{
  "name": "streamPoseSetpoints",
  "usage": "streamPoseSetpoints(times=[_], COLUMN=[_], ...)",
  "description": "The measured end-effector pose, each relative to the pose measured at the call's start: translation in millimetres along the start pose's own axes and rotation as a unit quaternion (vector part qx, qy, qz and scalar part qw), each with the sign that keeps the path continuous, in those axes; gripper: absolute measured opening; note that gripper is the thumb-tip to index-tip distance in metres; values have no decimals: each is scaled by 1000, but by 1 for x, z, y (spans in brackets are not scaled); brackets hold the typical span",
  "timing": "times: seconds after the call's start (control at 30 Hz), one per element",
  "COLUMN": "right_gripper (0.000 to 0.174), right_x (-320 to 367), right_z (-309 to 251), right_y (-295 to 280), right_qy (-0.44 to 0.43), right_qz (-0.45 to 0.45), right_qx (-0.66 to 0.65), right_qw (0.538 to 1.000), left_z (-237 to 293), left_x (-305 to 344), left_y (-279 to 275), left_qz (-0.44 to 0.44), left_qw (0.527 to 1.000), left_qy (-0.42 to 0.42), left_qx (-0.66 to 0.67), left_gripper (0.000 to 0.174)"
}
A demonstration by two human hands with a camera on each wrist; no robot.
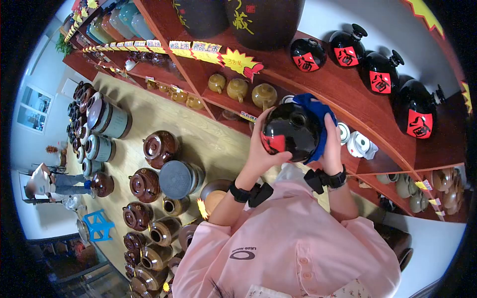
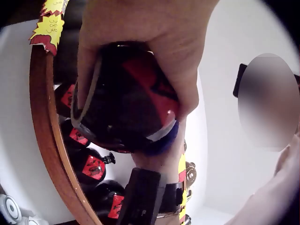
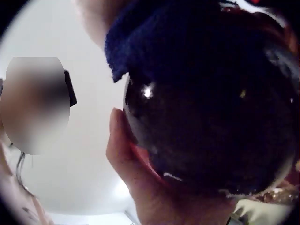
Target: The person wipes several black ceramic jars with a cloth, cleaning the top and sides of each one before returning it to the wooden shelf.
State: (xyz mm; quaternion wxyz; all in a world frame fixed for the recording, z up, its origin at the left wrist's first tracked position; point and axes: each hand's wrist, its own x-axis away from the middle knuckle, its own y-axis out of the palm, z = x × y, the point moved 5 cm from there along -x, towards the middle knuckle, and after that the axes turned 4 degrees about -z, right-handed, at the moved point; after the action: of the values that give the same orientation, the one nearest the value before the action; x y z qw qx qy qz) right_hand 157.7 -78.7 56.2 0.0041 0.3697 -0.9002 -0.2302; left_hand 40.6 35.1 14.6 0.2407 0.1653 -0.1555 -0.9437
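In the head view a glossy black round wine jar (image 1: 293, 130) with a red label is held up in front of the chest, its short neck facing the camera. My left hand (image 1: 259, 153) grips its left side, thumb over the lower front near the label. On the opposite side my right hand (image 1: 331, 147) holds a blue cloth (image 1: 324, 130) against the jar. The left wrist view shows the left fingers and thumb spread round the jar (image 2: 126, 98). From the right wrist, the cloth (image 3: 140, 42) lies over the jar's upper part.
Several black jars with red labels (image 1: 380, 74) stand on the wooden shelf (image 1: 323, 79) ahead. Small tan teapots (image 1: 237, 89) and white pieces (image 1: 358, 144) sit on the tier below. Brown lidded crocks (image 1: 161, 144) crowd the floor at left, and another person (image 1: 49, 181) stands beyond.
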Motion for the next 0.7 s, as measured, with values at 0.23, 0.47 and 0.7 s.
streamPoseSetpoints(times=[0.23,0.47,0.7], right_gripper=[48,45,48], right_x=[18,11,13], right_z=[19,29,20], right_y=[6,-19,-19], right_qy=[-19,32,23], right_qz=[30,64,50], right_qx=[-202,-221,-112], right_qw=[979,973,992], left_z=[-11,27,48], left_x=[-8,-19,-15], left_y=[8,21,43], left_qz=[7,-76,-100], left_qw=[999,959,939], left_qy=[-27,94,55], left_qx=[-16,-258,-326], left_gripper=[109,115,121])
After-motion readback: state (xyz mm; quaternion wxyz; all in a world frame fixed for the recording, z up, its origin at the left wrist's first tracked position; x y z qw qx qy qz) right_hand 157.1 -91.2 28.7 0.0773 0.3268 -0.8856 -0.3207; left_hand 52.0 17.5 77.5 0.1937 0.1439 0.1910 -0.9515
